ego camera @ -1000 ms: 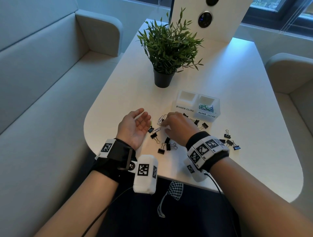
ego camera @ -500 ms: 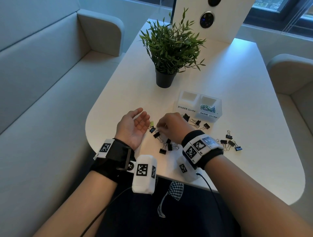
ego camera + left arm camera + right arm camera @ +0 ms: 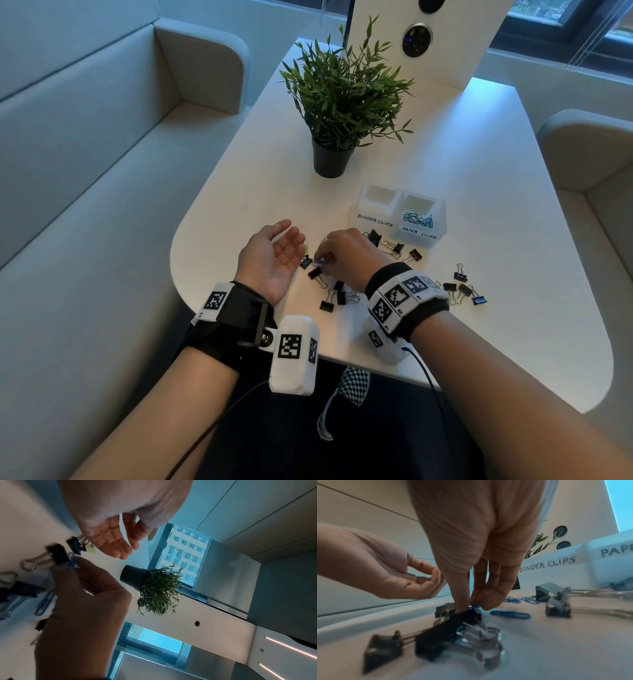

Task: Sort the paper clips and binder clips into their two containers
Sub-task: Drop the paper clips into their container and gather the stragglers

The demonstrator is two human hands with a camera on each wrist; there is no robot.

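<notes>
My right hand [image 3: 320, 261] reaches down among the clips near the table's front edge; its thumb and forefinger pinch a blue paper clip [image 3: 72, 559], seen also under the fingertips in the right wrist view [image 3: 475, 605]. Just to its left my left hand [image 3: 293, 236] lies palm up, fingers relaxed, holding nothing. Black binder clips [image 3: 315, 273] lie around both hands. Another blue paper clip [image 3: 510, 614] rests on the table behind my fingers. Two white boxes stand beyond: the one labelled BINDER CLIPS [image 3: 378, 205] looks empty, and the PAPER CLIPS box [image 3: 423, 219] holds several coloured clips.
A potted green plant [image 3: 330, 161] stands behind the boxes. More binder clips [image 3: 460, 275] lie scattered to the right of my right wrist. The white table [image 3: 479, 171] has a rounded near edge; grey benches flank it on both sides.
My right hand has shifted slightly left, toward the left hand, and now covers the loose paper clips that showed beyond its fingers. The left hand has stayed palm up.
</notes>
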